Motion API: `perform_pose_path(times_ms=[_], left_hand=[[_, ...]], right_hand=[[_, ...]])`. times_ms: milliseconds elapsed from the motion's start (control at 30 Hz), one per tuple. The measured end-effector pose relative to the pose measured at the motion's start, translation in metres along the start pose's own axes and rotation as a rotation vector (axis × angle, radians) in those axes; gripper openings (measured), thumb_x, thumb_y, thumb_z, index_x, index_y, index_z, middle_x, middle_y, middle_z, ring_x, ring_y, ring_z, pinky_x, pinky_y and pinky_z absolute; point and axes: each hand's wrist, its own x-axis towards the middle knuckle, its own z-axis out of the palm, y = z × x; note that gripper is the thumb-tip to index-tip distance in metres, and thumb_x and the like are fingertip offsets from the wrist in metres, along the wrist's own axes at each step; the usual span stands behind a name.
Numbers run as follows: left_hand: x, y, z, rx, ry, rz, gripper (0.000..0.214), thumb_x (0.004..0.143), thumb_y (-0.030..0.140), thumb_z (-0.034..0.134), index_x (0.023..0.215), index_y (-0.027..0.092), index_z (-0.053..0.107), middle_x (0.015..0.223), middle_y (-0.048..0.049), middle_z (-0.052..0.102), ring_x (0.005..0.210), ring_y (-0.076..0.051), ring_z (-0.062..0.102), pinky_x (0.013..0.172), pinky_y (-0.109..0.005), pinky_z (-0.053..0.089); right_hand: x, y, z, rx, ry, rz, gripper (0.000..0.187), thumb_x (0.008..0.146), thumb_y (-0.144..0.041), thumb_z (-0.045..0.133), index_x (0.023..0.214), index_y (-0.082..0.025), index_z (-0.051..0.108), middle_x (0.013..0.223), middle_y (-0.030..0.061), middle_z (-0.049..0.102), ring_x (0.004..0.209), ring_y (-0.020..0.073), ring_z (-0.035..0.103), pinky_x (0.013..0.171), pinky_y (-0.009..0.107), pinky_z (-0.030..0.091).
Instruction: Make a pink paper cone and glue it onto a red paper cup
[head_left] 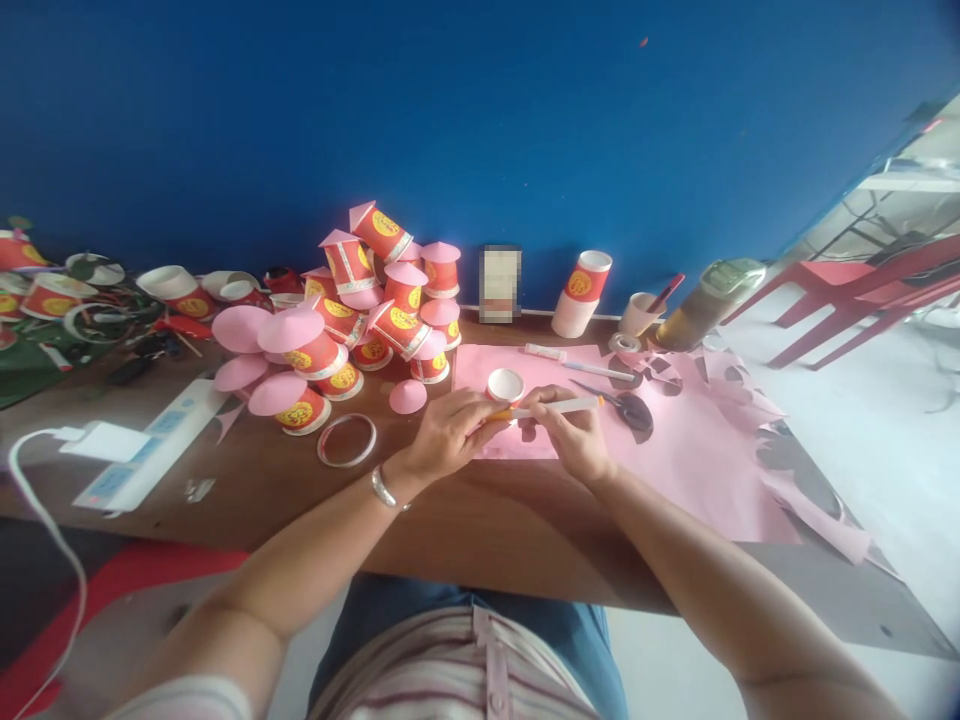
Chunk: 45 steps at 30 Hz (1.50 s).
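Both my hands meet over a pink paper sheet (675, 450) on the wooden table. My left hand (450, 432) is closed around the orange end of a white glue stick or pen (559, 406). My right hand (574, 435) pinches the same white stick near its middle. A small red paper cup (505, 385) stands upright just behind my fingers. Black-handled scissors (626, 405) lie on the pink sheet to the right of my right hand.
A heap of red cups with pink paper cone lids (360, 310) fills the table's back left. A tape ring (346, 440), a white power strip (146, 445), stacked cups (581, 290), a marker (577, 365) and a bottle (709, 300) lie around. Pink offcuts (795, 470) hang at the right edge.
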Motion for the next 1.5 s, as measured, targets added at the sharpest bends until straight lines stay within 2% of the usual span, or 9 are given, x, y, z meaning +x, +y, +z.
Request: perform_pose_path(times_ms=[133, 233, 433, 600, 767, 1000, 1133, 1333, 1500], left_hand=[[0.001, -0.006, -0.008, 0.029, 0.053, -0.122, 0.023, 0.103, 0.027, 0.055, 0.086, 0.018, 0.066, 0.070, -0.0026, 0.068, 0.065, -0.014, 0.061, 0.063, -0.027, 0.046], [0.003, -0.011, -0.012, -0.015, 0.102, -0.264, 0.043, 0.107, 0.033, 0.044, 0.068, 0.019, 0.056, 0.060, -0.0008, 0.059, 0.056, -0.012, 0.054, 0.058, -0.027, 0.040], [0.000, 0.000, -0.003, -0.231, -0.085, -0.267, 0.049, 0.106, 0.046, 0.045, 0.068, 0.018, 0.059, 0.060, -0.0012, 0.061, 0.054, -0.011, 0.054, 0.053, -0.025, 0.038], [-0.007, 0.001, 0.003, -0.321, -0.132, -0.315, 0.049, 0.106, 0.050, 0.045, 0.076, 0.017, 0.065, 0.064, -0.0013, 0.064, 0.057, -0.012, 0.060, 0.055, -0.024, 0.043], [-0.011, -0.016, 0.009, -0.150, 0.084, -0.474, 0.038, 0.094, 0.048, 0.068, 0.119, 0.020, 0.063, 0.104, -0.0077, 0.069, 0.087, -0.018, 0.066, 0.077, -0.032, 0.055], [-0.022, -0.035, 0.034, -0.279, -0.119, -0.582, 0.076, 0.076, 0.043, 0.086, 0.139, 0.019, 0.051, 0.142, -0.0188, 0.060, 0.133, -0.036, 0.057, 0.114, -0.057, 0.044], [-0.017, -0.033, 0.030, -0.421, -0.128, -0.692, 0.057, 0.081, 0.039, 0.082, 0.128, 0.018, 0.059, 0.132, -0.0165, 0.068, 0.126, -0.033, 0.063, 0.111, -0.054, 0.047], [-0.009, -0.025, 0.020, -0.869, -0.054, -0.831, 0.055, 0.084, 0.040, 0.080, 0.127, 0.016, 0.059, 0.132, -0.0160, 0.069, 0.122, -0.029, 0.067, 0.108, -0.049, 0.052], [-0.003, -0.018, 0.017, -1.008, -0.130, -0.845, 0.054, 0.088, 0.044, 0.075, 0.133, 0.017, 0.061, 0.132, -0.0147, 0.070, 0.123, -0.032, 0.067, 0.107, -0.047, 0.052]], right_hand=[[0.011, -0.013, -0.012, 0.037, 0.156, -0.093, 0.027, 0.098, -0.046, 0.064, 0.091, -0.020, 0.070, 0.059, -0.0031, 0.062, 0.046, 0.0117, 0.053, 0.041, 0.024, 0.041], [0.014, -0.026, -0.018, -0.138, 0.312, -0.323, 0.016, 0.100, -0.038, 0.064, 0.098, -0.023, 0.070, 0.074, -0.0015, 0.069, 0.055, 0.0115, 0.060, 0.053, 0.026, 0.050], [-0.003, -0.017, 0.005, -0.595, -0.132, -0.486, 0.026, 0.097, -0.028, 0.070, 0.123, -0.026, 0.067, 0.107, 0.0069, 0.075, 0.095, 0.0195, 0.073, 0.083, 0.034, 0.061], [-0.005, -0.010, 0.013, -0.648, -0.092, -0.564, 0.016, 0.100, -0.023, 0.064, 0.115, -0.025, 0.069, 0.094, 0.0050, 0.074, 0.080, 0.0167, 0.071, 0.072, 0.029, 0.058], [0.013, -0.008, -0.027, -0.886, 0.244, -0.510, 0.014, 0.102, -0.026, 0.057, 0.104, -0.025, 0.070, 0.096, 0.0050, 0.073, 0.085, 0.0200, 0.069, 0.076, 0.033, 0.056], [0.037, 0.031, -0.093, -1.308, 0.331, -0.259, 0.019, 0.094, -0.025, 0.061, 0.110, -0.022, 0.071, 0.102, 0.0110, 0.072, 0.090, 0.0281, 0.066, 0.075, 0.039, 0.055], [0.033, 0.029, -0.082, -1.194, 0.297, -0.378, 0.022, 0.098, -0.032, 0.059, 0.116, -0.024, 0.068, 0.107, 0.0116, 0.071, 0.103, 0.0307, 0.066, 0.090, 0.047, 0.056], [0.015, 0.025, -0.039, -0.809, -0.064, -0.260, 0.052, 0.092, -0.057, 0.070, 0.132, -0.026, 0.057, 0.128, 0.0120, 0.070, 0.112, 0.0279, 0.069, 0.095, 0.045, 0.059], [0.009, 0.027, -0.025, -0.855, -0.047, -0.290, 0.057, 0.091, -0.056, 0.072, 0.136, -0.025, 0.052, 0.126, 0.0128, 0.069, 0.110, 0.0281, 0.071, 0.092, 0.045, 0.060]])
